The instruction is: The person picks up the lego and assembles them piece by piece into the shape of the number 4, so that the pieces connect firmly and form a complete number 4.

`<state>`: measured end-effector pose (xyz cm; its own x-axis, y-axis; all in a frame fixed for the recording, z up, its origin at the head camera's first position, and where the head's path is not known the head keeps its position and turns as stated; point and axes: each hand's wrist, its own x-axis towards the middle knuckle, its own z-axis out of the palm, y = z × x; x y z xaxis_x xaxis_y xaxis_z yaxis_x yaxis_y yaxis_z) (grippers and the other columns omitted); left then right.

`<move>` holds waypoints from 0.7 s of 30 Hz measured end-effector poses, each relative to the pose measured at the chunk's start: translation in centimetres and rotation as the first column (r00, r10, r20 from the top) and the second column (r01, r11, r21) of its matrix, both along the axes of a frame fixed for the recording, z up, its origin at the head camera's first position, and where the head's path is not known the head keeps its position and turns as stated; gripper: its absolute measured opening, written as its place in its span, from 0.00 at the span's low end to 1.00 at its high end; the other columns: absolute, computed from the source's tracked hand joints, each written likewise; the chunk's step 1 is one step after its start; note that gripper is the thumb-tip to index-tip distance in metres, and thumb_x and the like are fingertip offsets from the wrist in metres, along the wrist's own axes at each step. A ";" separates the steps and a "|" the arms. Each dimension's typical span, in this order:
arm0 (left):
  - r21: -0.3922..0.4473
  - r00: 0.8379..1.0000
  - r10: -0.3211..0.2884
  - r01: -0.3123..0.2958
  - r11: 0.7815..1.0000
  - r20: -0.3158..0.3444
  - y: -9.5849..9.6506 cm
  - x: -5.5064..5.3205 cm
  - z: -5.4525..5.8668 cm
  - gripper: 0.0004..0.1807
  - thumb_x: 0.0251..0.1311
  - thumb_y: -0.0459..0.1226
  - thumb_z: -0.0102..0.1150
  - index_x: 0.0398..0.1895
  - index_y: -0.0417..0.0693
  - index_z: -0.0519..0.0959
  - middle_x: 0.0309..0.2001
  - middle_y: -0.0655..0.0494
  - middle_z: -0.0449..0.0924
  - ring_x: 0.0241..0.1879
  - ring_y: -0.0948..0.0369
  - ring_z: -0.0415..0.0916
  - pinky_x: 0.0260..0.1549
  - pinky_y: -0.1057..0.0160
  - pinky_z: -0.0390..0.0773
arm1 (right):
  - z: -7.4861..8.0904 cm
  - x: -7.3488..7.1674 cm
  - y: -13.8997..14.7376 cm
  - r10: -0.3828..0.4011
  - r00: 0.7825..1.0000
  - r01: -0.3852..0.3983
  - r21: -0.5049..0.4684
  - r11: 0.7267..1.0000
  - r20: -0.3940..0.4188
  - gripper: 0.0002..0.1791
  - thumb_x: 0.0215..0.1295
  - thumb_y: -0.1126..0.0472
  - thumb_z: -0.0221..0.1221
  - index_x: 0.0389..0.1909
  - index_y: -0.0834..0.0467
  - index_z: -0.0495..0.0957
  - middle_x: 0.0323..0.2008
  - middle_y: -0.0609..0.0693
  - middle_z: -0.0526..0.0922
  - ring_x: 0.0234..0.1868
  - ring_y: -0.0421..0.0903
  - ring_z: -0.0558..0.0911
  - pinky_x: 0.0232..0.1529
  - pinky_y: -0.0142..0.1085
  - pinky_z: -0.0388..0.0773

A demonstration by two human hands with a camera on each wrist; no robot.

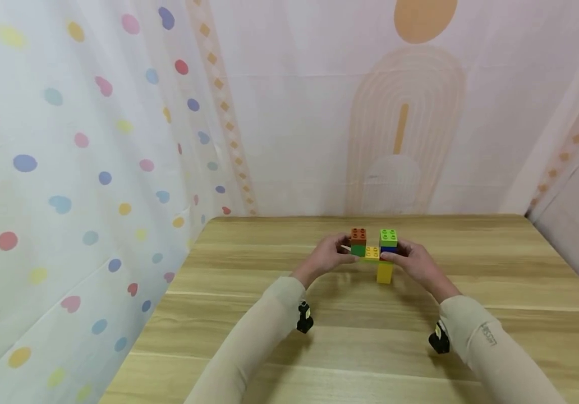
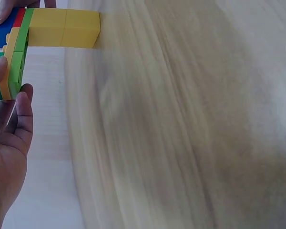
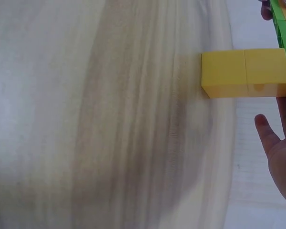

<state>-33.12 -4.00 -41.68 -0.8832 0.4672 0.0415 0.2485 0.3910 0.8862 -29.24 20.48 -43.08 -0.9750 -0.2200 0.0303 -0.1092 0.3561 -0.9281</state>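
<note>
Both hands hold one model of toy building bricks over the table. My left hand (image 1: pixel 326 258) pinches its left end, thumb in front by the green brick (image 1: pixel 358 250), fingers behind. A brown-red brick (image 1: pixel 358 234) tops that green one. On the other end, my right hand (image 1: pixel 419 265) grips near the blue brick (image 1: pixel 389 249), under a lime brick (image 1: pixel 388 237). Yellow-orange studs (image 1: pixel 372 252) show between the two stacks. Beneath runs a lime green layer (image 2: pixel 18 62), with a red piece (image 2: pixel 20 17) above it. From its right part a two-brick yellow column (image 3: pixel 245 71) extends downward.
The wood-grain table (image 1: pixel 269 247) stretches under both arms. Behind it hangs a patterned white curtain (image 1: pixel 294 140), and a dotted curtain (image 1: pixel 77 224) runs along the left. Black devices (image 1: pixel 304 317) hang at both wrists, below the beige sleeves.
</note>
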 end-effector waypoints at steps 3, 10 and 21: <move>0.033 1.000 0.001 -0.002 0.999 0.026 0.0 0.1 -0.3 0.22 0.60 0.31 0.68 0.58 0.43 0.78 0.49 0.52 0.81 0.47 0.59 0.79 0.46 0.62 0.79 | -0.4 0.2 0.3 -0.008 1.000 0.007 0.025 1.000 0.010 0.36 0.69 0.44 0.60 0.69 0.64 0.68 0.56 0.62 0.79 0.54 0.53 0.77 0.58 0.52 0.72; 0.035 0.998 0.039 -0.041 0.999 0.041 -0.3 0.5 -0.9 0.23 0.61 0.39 0.69 0.60 0.46 0.78 0.52 0.55 0.81 0.51 0.58 0.78 0.47 0.61 0.79 | -1.3 0.8 0.5 -0.012 1.000 0.013 0.037 0.999 -0.024 0.33 0.72 0.47 0.58 0.68 0.65 0.68 0.56 0.62 0.79 0.55 0.54 0.77 0.56 0.50 0.74; -0.039 0.995 0.099 -0.099 0.994 -0.005 -0.7 0.5 -0.5 0.26 0.61 0.46 0.69 0.60 0.47 0.79 0.50 0.57 0.81 0.53 0.57 0.75 0.50 0.57 0.78 | -1.2 0.3 0.3 0.003 0.999 -0.002 0.028 1.000 -0.053 0.31 0.73 0.52 0.58 0.69 0.66 0.67 0.56 0.64 0.79 0.55 0.55 0.78 0.55 0.50 0.75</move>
<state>-32.58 -4.70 -42.23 -0.9252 0.3784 0.0273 0.2090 0.4483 0.8691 -28.93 20.80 -44.26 -0.9717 -0.2237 0.0760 -0.1590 0.3815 -0.9106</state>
